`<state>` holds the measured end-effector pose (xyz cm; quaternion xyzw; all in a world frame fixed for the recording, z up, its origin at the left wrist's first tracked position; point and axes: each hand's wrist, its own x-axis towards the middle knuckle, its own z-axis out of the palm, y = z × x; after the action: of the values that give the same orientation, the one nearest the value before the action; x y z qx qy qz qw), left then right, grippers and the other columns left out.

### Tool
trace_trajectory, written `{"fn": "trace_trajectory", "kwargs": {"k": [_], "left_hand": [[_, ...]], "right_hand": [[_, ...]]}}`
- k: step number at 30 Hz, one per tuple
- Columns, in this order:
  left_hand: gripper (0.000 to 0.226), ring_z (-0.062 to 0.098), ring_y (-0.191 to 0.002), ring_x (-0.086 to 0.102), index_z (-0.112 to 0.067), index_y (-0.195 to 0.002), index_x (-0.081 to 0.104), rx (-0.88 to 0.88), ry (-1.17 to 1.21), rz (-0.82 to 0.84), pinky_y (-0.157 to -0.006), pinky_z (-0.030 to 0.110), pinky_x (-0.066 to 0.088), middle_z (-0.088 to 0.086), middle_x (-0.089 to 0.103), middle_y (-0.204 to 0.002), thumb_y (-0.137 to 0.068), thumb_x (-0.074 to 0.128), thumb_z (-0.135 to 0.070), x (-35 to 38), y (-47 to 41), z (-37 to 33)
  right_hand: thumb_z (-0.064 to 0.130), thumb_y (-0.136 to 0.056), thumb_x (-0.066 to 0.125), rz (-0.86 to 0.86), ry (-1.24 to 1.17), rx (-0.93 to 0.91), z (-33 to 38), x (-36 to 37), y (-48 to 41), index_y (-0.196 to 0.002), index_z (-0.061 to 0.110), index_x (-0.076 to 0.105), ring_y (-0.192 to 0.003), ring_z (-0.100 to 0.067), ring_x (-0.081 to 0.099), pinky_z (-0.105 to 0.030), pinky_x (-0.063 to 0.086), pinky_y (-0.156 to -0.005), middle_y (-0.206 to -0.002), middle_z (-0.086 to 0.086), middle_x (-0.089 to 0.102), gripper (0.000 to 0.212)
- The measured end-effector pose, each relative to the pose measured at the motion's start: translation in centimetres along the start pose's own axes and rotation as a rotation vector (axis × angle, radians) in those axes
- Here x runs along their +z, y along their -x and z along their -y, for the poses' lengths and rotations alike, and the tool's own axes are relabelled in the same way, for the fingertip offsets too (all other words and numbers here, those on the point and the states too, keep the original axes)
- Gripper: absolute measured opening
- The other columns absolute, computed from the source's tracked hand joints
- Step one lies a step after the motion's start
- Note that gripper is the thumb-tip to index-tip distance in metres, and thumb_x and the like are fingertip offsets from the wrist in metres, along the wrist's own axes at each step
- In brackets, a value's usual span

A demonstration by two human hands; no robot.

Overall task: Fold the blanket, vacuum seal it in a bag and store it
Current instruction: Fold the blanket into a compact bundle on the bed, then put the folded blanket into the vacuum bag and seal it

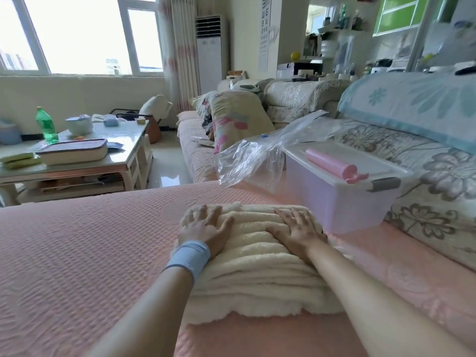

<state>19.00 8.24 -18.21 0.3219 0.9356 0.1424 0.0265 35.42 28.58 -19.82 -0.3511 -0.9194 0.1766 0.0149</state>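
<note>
Blanket (pixel 255 269), cream and fluffy, lies folded into a thick pack on the pink cover (pixel 90 240) of the sofa seat, directly in front of the person. Its long axis seems to run from the person outward, toward the far edge of the seat, and its soft ribs go across, from left to right. The near end shows the stacked layers of the fold.

Both hands lie flat on the far part of the blanket, palms down, fingers straight and spread, holding nothing. The left hand (pixel 206 228) is at the left edge and has a light blue wristband (pixel 189 258) on the wrist. The right hand (pixel 298 228) is near the right edge. The two hands are apart, with bare blanket between them.

Just beside the blanket's far right corner stands a pale purple storage box (pixel 334 202) with a white lid. A pink pump (pixel 329 162) lies on the lid. A clear plastic bag (pixel 257 155) lies crumpled behind the box on its left side, apart from the blanket.
</note>
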Motion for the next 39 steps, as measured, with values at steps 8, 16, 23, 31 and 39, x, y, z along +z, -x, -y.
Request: {"fn": "trace_trajectory", "kwargs": {"k": [8, 16, 23, 31, 39], "left_hand": [[0.067, 0.04, -0.147, 0.008, -0.042, -0.152, 0.012, -0.168, 0.054, 0.077, -0.118, 0.052, 0.016, -0.002, 0.007, -0.163, -0.091, 0.017, -0.069, -0.4, 1.2, -0.3], [0.077, 0.03, -0.143, 0.029, -0.038, -0.147, 0.034, -0.157, -0.267, 0.248, -0.112, 0.067, 0.011, -0.004, 0.027, -0.158, -0.082, 0.02, -0.077, -5.9, -1.4, -2.0], [0.042, 0.025, -0.106, 0.06, -0.02, -0.118, 0.061, 0.06, -0.206, 0.003, -0.087, 0.035, 0.048, 0.004, 0.063, -0.123, -0.095, 0.035, -0.045, -8.8, -10.3, -5.3], [0.039, 0.031, -0.117, 0.055, -0.021, -0.13, 0.054, 0.111, 0.06, -0.025, -0.093, 0.038, 0.049, 0.01, 0.056, -0.133, -0.093, 0.043, -0.025, -4.8, -23.2, -8.4], [0.058, 0.028, -0.128, 0.047, -0.023, -0.146, 0.034, 0.176, 0.189, -0.034, -0.102, 0.039, 0.042, 0.004, 0.043, -0.144, -0.093, 0.054, -0.021, 5.5, -29.1, -6.2]], "right_hand": [[0.097, -0.069, 0.018, -0.006, -0.034, 0.006, 0.5, 0.1, 1.2, -0.149, 0.062, 0.01, -0.154, -0.016, -0.012, -0.059, 0.004, -0.121, -0.168, 0.015, -0.004, 0.088], [0.077, -0.084, 0.033, 0.206, 0.148, 0.103, 4.2, -5.4, -0.6, -0.151, 0.045, 0.035, -0.153, -0.032, 0.016, -0.072, -0.01, -0.109, -0.163, 0.005, 0.029, 0.074], [0.047, -0.094, 0.04, 0.005, -0.003, 0.034, 9.6, -9.6, -8.5, -0.127, 0.034, 0.058, -0.116, -0.03, 0.057, -0.042, 0.045, -0.104, -0.13, -0.007, 0.056, 0.04], [0.023, -0.092, 0.055, -0.105, -0.438, 0.223, 8.9, -7.3, -21.4, -0.143, 0.026, 0.047, -0.134, -0.031, 0.045, -0.038, 0.041, -0.11, -0.15, -0.011, 0.039, 0.052], [0.036, -0.083, 0.077, -0.268, -0.896, 0.427, 4.4, 0.3, -32.0, -0.157, 0.008, 0.012, -0.125, -0.035, 0.055, -0.044, 0.05, -0.101, -0.147, -0.018, 0.046, 0.102]]}}
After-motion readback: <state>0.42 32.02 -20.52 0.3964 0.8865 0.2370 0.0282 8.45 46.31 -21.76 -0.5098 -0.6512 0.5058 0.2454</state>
